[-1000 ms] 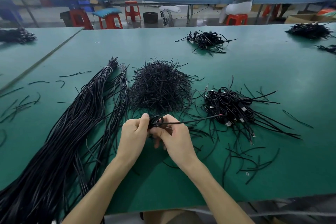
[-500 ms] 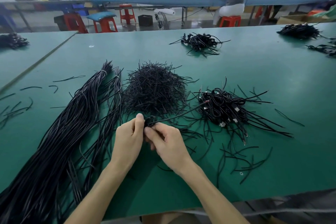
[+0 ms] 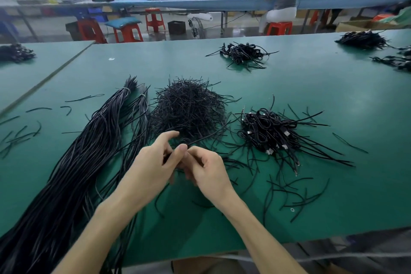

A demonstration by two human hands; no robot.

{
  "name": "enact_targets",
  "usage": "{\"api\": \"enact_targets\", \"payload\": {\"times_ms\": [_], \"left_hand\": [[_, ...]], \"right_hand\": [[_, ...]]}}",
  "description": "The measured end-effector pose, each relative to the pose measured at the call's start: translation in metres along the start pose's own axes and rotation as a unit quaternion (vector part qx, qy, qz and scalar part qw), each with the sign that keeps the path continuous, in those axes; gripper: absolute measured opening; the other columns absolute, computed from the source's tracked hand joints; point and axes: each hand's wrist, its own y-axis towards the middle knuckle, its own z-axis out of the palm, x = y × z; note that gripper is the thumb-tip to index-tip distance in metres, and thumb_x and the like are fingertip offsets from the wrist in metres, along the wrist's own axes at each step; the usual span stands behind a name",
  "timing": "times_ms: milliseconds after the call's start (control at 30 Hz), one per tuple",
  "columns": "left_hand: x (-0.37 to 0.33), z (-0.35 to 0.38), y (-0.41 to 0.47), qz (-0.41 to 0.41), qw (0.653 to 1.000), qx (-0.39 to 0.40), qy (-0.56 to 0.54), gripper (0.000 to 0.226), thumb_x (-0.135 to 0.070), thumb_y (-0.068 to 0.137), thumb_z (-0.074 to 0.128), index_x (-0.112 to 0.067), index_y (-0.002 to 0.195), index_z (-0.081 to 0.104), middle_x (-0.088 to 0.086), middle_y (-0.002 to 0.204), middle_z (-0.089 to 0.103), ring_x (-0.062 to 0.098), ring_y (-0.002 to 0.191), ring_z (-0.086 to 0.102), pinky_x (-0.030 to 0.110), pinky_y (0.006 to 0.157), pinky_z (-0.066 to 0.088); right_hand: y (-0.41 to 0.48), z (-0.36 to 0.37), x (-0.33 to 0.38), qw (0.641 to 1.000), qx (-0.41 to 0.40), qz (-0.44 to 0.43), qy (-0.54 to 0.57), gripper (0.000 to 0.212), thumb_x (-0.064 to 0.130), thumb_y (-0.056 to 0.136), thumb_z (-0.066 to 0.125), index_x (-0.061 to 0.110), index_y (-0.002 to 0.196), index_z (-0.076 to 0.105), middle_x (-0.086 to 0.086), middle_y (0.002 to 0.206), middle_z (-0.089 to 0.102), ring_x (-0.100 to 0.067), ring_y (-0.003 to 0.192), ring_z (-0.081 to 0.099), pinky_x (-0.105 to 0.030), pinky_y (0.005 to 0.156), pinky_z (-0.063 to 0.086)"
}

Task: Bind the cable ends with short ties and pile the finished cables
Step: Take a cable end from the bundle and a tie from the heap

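Black cables (image 3: 73, 176), black ties (image 3: 186, 107), green table (image 3: 333, 100), red stools (image 3: 279, 28).

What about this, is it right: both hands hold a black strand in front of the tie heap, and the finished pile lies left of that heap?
Not quite. The finished pile lies right of the tie heap, not left, as the head view shows. The rest stands: the left hand and right hand hold a black strand in front of that heap.
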Motion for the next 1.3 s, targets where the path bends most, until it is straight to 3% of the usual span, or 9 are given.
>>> {"api": "enact_targets", "payload": {"times_ms": [100,267,367,467,533,700,933,1133,1300], "left_hand": [[-0.002,-0.026,0.004,0.023,0.999,0.025,0.018,0.029,-0.051,0.103,0.044,-0.040,0.114,0.068,-0.011,0.085,0.073,0.008,0.072,0.071,0.024,0.068,0.054],[0.009,-0.037,0.002,0.029,0.982,0.107,-0.155,0.053,0.011,0.100,0.051,-0.026,0.135,0.062,0.015,0.098,0.072,0.028,0.079,0.071,0.032,0.075,0.057],[0.012,-0.027,0.002,0.053,0.983,0.116,-0.133,0.086,0.030,0.086,0.045,-0.035,0.141,0.058,0.004,0.122,0.062,0.026,0.104,0.064,0.038,0.082,0.058],[0.006,-0.022,0.005,0.135,0.981,0.132,-0.045,0.094,0.034,0.080,0.041,-0.030,0.148,0.052,-0.013,0.154,0.044,0.007,0.143,0.041,0.032,0.101,0.052],[0.003,-0.023,0.007,0.183,0.969,0.158,0.044,0.100,0.032,0.078,0.043,-0.034,0.153,0.046,-0.025,0.160,0.034,-0.001,0.149,0.030,0.029,0.116,0.039],[0.000,-0.031,0.006,0.235,0.942,0.085,0.223,0.069,0.016,0.083,0.056,-0.028,0.137,0.061,-0.019,0.138,0.059,0.007,0.129,0.051,0.042,0.098,0.052],[-0.001,-0.021,-0.001,0.274,0.921,-0.026,0.275,0.032,0.009,0.085,0.065,-0.016,0.104,0.069,-0.009,0.115,0.070,0.020,0.103,0.067,0.038,0.081,0.054],[-0.015,-0.002,-0.005,0.152,0.945,-0.073,0.280,0.023,-0.003,0.089,0.067,-0.023,0.089,0.054,-0.010,0.078,0.056,0.020,0.066,0.056,0.023,0.053,0.021],[-0.024,-0.002,0.015,-0.048,0.987,0.036,0.147,0.016,-0.035,0.101,0.056,-0.037,0.086,0.054,-0.007,0.078,0.065,0.026,0.079,0.063,0.039,0.068,0.048]], "right_hand": [[0.000,0.000,0.003,1.000,0.002,-0.004,0.008,0.032,0.023,0.104,0.058,0.022,0.072,0.061,0.003,0.057,0.056,-0.007,0.050,0.046,-0.022,0.052,0.038],[-0.002,0.000,0.006,1.000,-0.002,0.008,0.028,0.032,0.024,0.105,0.056,0.010,0.076,0.060,-0.001,0.058,0.055,-0.021,0.051,0.044,-0.038,0.050,0.037],[-0.002,-0.001,0.006,1.000,0.001,0.014,0.026,0.033,0.022,0.105,0.057,0.005,0.077,0.060,-0.002,0.057,0.054,-0.020,0.050,0.044,-0.034,0.049,0.037],[-0.003,0.001,0.005,0.999,0.009,0.016,0.028,0.033,0.020,0.104,0.057,0.003,0.076,0.060,-0.005,0.056,0.054,-0.018,0.049,0.044,-0.030,0.047,0.036],[-0.003,0.001,0.004,0.999,0.011,0.020,0.036,0.032,0.018,0.105,0.057,0.007,0.075,0.061,-0.004,0.056,0.054,-0.018,0.050,0.044,-0.028,0.047,0.037],[-0.003,0.000,0.004,0.998,0.018,0.015,0.062,0.034,0.019,0.106,0.054,0.016,0.073,0.060,-0.007,0.059,0.055,-0.021,0.053,0.045,-0.028,0.048,0.037],[-0.001,0.001,0.003,0.994,0.014,0.021,0.107,0.030,-0.003,0.104,0.048,0.004,0.075,0.058,-0.008,0.059,0.055,-0.021,0.053,0.048,-0.030,0.047,0.039],[0.001,-0.001,0.001,0.992,-0.012,0.028,0.124,0.028,0.009,0.106,0.052,0.008,0.078,0.060,0.002,0.059,0.059,-0.012,0.050,0.051,-0.023,0.046,0.042],[0.002,-0.002,-0.005,0.992,-0.038,0.011,0.117,0.028,0.010,0.106,0.052,0.006,0.079,0.061,-0.004,0.058,0.055,-0.016,0.049,0.047,-0.026,0.045,0.039]]}}
